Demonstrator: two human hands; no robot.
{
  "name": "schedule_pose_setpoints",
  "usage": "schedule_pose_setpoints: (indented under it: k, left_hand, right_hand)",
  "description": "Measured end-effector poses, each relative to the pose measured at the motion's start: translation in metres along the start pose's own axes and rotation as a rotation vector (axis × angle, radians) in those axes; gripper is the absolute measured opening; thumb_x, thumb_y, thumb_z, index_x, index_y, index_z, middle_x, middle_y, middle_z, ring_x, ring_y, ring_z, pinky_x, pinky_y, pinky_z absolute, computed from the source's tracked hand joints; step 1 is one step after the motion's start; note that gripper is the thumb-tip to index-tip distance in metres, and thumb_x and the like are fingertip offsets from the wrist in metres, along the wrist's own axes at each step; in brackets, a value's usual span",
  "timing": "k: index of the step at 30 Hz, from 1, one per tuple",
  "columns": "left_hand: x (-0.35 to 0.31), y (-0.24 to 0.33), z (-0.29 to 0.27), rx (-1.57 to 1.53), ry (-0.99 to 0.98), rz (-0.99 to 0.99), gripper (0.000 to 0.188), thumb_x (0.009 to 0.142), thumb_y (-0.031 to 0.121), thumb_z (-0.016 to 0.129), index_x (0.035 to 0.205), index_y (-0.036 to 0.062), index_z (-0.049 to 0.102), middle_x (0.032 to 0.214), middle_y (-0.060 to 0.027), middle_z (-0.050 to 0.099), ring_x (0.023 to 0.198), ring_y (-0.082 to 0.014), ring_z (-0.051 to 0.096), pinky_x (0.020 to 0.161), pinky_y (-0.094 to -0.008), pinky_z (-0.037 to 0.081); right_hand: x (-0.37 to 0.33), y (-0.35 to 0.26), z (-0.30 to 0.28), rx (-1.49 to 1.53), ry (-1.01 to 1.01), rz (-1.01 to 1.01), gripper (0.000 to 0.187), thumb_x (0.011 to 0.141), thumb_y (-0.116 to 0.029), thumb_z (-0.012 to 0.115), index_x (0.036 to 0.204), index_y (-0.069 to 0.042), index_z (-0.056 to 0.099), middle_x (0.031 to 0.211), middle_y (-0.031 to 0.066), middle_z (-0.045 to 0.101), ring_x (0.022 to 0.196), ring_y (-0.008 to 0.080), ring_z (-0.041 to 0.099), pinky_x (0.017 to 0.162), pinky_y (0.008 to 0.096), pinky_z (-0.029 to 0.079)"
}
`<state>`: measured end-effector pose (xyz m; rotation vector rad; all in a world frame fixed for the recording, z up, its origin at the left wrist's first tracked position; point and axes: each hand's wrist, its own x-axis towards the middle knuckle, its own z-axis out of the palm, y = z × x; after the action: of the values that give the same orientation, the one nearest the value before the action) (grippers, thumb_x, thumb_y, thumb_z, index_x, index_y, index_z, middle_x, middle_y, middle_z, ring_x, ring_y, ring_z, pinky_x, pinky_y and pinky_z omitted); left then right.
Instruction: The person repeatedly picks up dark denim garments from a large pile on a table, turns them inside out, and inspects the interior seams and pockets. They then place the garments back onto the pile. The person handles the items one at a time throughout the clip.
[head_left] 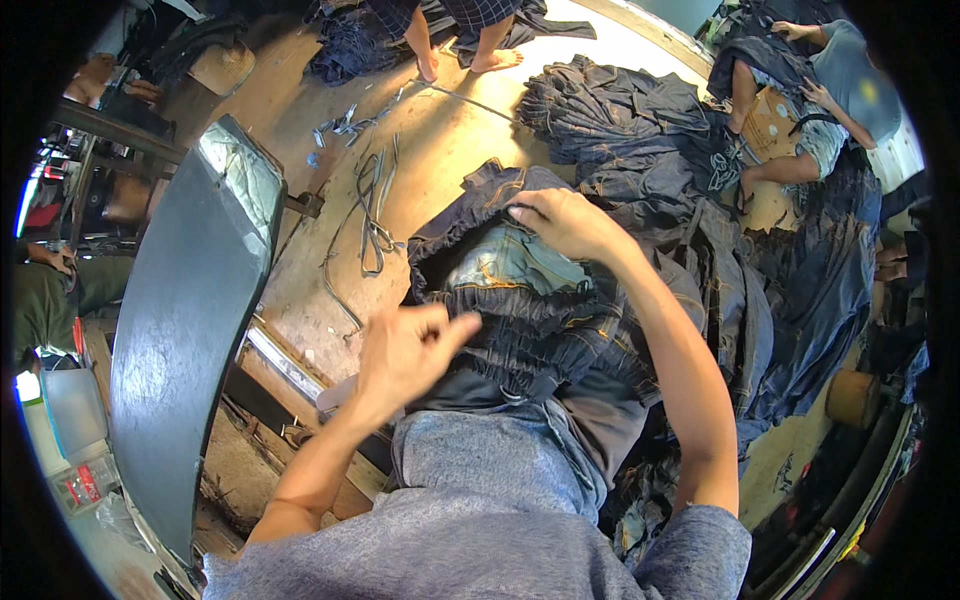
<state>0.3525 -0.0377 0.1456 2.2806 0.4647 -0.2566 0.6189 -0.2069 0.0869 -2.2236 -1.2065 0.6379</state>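
Dark denim trousers (520, 320) with a gathered elastic waistband and orange stitching lie across my lap. The waist opening faces up, and a pale blue-grey inner side (525, 262) shows within it. My right hand (570, 222) grips the far edge of the waistband, thumb and fingers closed on the cloth. To the left of the near waistband hovers my left hand (408, 352), slightly blurred. Its thumb and a finger are apart with a gap between them, and nothing shows in it; the other fingers curl partly out of sight.
A long dark table (190, 330) with a taped corner stands at my left. Heaped dark denim (620, 110) covers the floor ahead and to the right. A cord (372, 225) and cloth scraps (345, 125) lie on the floor. Other people sit or stand around.
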Motion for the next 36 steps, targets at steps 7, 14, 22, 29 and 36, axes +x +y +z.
schedule_pose_setpoints:
  k: [7,14,22,29,36]
  left_hand:
    - [0.091,0.033,-0.007,0.189,0.450,0.577,0.068,0.086,0.031,0.093,0.142,0.0041,0.066,0.138,-0.0192,0.067,0.130,-0.0413,0.063,0.113,-0.0517,0.050]
    - [0.043,0.074,0.112,0.163,0.057,0.830,0.088,0.092,0.051,0.083,0.153,-0.0071,0.057,0.145,-0.0225,0.063,0.130,-0.0383,0.060,0.118,-0.0514,0.044]
    - [0.037,0.089,0.147,0.358,0.073,0.751,0.078,0.082,0.048,0.091,0.139,0.0018,0.066,0.159,-0.0285,0.052,0.119,-0.0312,0.060,0.104,-0.0419,0.046]
    - [0.045,0.090,0.158,0.413,0.073,0.742,0.064,0.084,0.044,0.090,0.128,0.0072,0.061,0.128,-0.0185,0.064,0.112,-0.0292,0.059,0.099,-0.0418,0.045]
    - [0.039,0.094,0.157,0.511,-0.022,0.689,0.068,0.086,0.048,0.088,0.129,0.0031,0.061,0.122,-0.0174,0.064,0.121,-0.0319,0.058,0.107,-0.0453,0.043]
  right_hand:
    - [-0.001,0.031,-0.023,0.373,-0.192,0.035,0.048,0.119,-0.042,0.056,0.129,0.003,0.070,0.107,0.0076,0.076,0.102,0.0084,0.062,0.094,0.0335,0.055]
    - [-0.021,0.050,-0.026,0.507,-0.004,0.125,0.069,0.116,-0.048,0.061,0.153,0.010,0.059,0.147,0.0183,0.070,0.137,0.0219,0.060,0.119,0.0359,0.046]
    - [-0.046,0.055,-0.017,0.725,0.121,0.326,0.072,0.116,-0.044,0.062,0.163,0.009,0.048,0.166,0.0188,0.056,0.156,0.0249,0.047,0.130,0.0376,0.033]
    - [-0.046,0.053,-0.016,0.755,0.145,0.316,0.070,0.117,-0.041,0.060,0.164,0.009,0.046,0.166,0.0172,0.055,0.156,0.0221,0.046,0.131,0.0358,0.031]
    - [-0.045,0.051,-0.008,0.787,0.183,0.311,0.069,0.116,-0.041,0.062,0.163,0.009,0.049,0.161,0.0158,0.060,0.152,0.0214,0.049,0.129,0.0355,0.034]
